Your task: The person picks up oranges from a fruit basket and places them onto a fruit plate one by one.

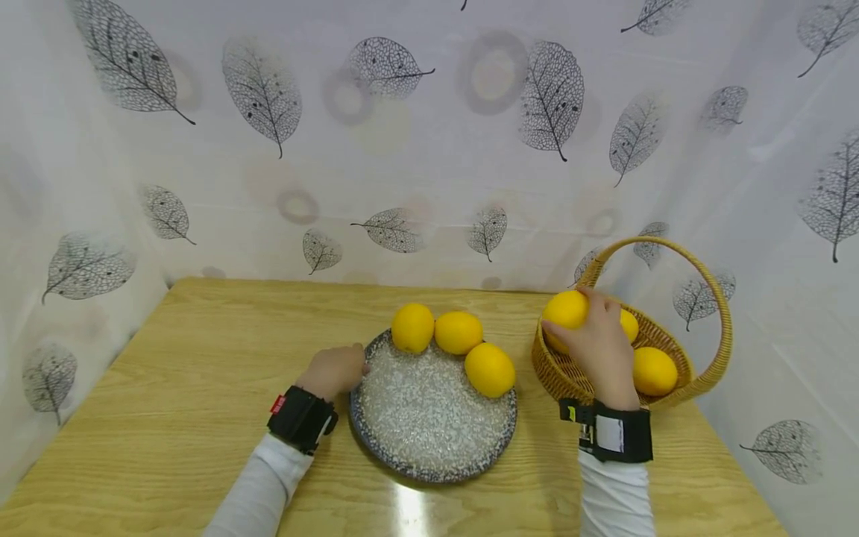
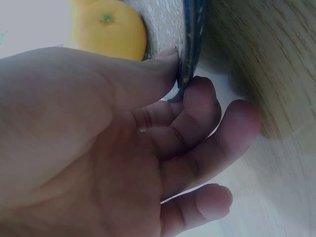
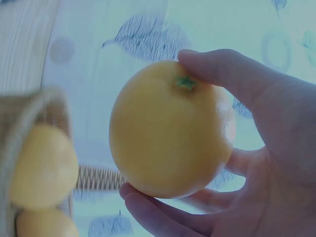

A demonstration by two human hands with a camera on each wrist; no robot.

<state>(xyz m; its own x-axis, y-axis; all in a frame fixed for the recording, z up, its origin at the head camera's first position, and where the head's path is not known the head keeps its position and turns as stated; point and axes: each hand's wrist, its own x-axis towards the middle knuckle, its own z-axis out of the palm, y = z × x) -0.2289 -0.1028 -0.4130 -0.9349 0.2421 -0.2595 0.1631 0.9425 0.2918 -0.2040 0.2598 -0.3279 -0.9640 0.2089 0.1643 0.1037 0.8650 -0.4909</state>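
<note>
My left hand (image 1: 333, 371) pinches the left rim of a round speckled grey plate (image 1: 429, 425) between thumb and fingers; the left wrist view shows the plate's dark edge (image 2: 193, 39) there. Three yellow-orange oranges lie along its far and right side: one at the far left (image 1: 412, 328), one in the middle (image 1: 459, 333), one at the right (image 1: 490, 370). In my right hand (image 1: 604, 350) is another orange (image 3: 168, 133), gripped between thumb and fingertips over the left part of a wicker basket (image 1: 552, 377). Its green stem mark shows in the right wrist view.
Inside the basket lie an orange at the front right (image 1: 655, 371) and another (image 1: 628, 325) partly hidden by my right hand. A tall arched handle (image 1: 723, 321) rises over the basket. Behind the wooden table (image 1: 201, 388) hangs a leaf-patterned curtain (image 1: 429, 164).
</note>
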